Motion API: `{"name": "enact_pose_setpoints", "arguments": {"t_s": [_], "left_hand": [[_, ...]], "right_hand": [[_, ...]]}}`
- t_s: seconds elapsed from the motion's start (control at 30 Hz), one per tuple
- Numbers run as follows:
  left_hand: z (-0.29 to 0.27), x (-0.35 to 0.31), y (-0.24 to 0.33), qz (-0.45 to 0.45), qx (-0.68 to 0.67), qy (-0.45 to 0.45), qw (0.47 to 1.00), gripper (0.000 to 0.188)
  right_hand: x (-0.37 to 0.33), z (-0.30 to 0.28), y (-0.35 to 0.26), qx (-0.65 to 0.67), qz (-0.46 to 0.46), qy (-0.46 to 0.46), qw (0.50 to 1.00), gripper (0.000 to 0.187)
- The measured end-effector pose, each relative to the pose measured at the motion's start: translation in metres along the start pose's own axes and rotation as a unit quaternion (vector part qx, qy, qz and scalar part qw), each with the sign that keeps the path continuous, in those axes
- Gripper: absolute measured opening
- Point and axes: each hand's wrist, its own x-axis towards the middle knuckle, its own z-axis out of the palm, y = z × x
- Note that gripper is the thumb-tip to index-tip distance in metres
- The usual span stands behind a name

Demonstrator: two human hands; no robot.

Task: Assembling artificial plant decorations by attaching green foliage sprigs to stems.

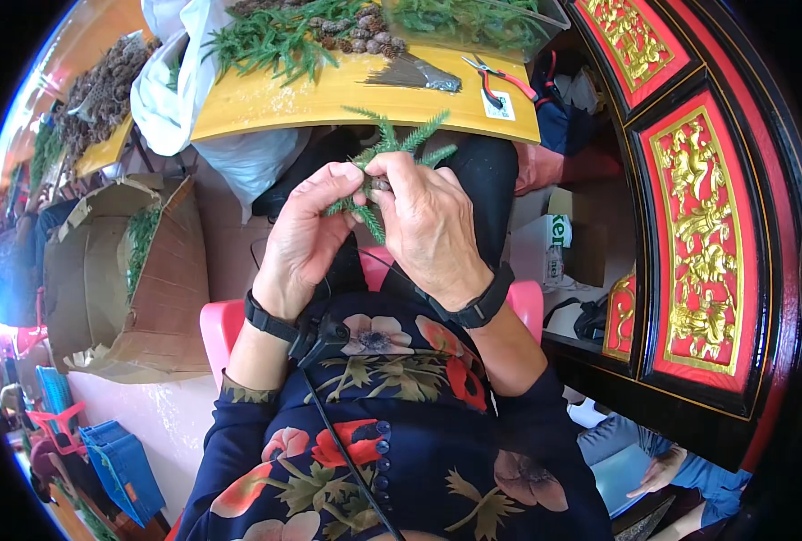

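Note:
A green artificial pine sprig (412, 137) is held up over my lap, its branches spreading out past my fingers. Thumb and fingers of my left hand (311, 225) pinch it near its centre from the left. My right hand (430, 225) closes in from the other side, its fingertips on a small brown pine cone (380, 183) at the middle of the sprig. The fingers partly cover the cone and hide how it joins the sprig.
Before me a yellow table (329, 104) carries green sprigs (275, 41), pine cones (371, 38), a bundle of thin wires (414, 74) and red-handled pliers (500, 79). A cardboard box (162, 298) stands left, a carved red-and-gold panel (703, 243) right. Another person's hand (660, 471) shows lower right.

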Motion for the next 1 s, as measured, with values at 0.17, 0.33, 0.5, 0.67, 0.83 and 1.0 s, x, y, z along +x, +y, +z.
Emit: {"name": "enact_pose_setpoints", "arguments": {"t_s": [0.17, 0.33, 0.5, 0.67, 0.83, 1.0], "left_hand": [[0.017, -0.008, -0.007, 0.150, 0.188, 0.052, 0.969, 0.007], [0.015, -0.010, -0.016, 0.330, 0.362, 0.137, 0.861, 0.008], [0.013, -0.019, -0.005, 0.408, 0.527, 0.167, 0.727, 0.006], [0.006, -0.022, 0.006, 0.394, 0.499, 0.103, 0.765, 0.006], [-0.003, -0.028, 0.014, 0.322, 0.459, 0.055, 0.826, 0.005], [-0.008, -0.037, 0.023, 0.233, 0.408, 0.018, 0.882, 0.006]], "right_hand": [[0.000, 0.002, 0.002, 0.016, 0.002, 0.020, 1.000, 0.026], [-0.001, 0.010, -0.003, 0.073, 0.004, 0.058, 0.996, 0.029], [0.001, 0.001, -0.011, 0.077, 0.011, -0.002, 0.997, 0.023], [0.019, -0.018, -0.007, 0.169, 0.112, -0.056, 0.978, 0.012], [0.028, -0.019, -0.005, 0.200, 0.062, -0.103, 0.972, 0.011], [0.025, -0.016, -0.015, 0.274, 0.152, -0.172, 0.934, 0.012]]}}
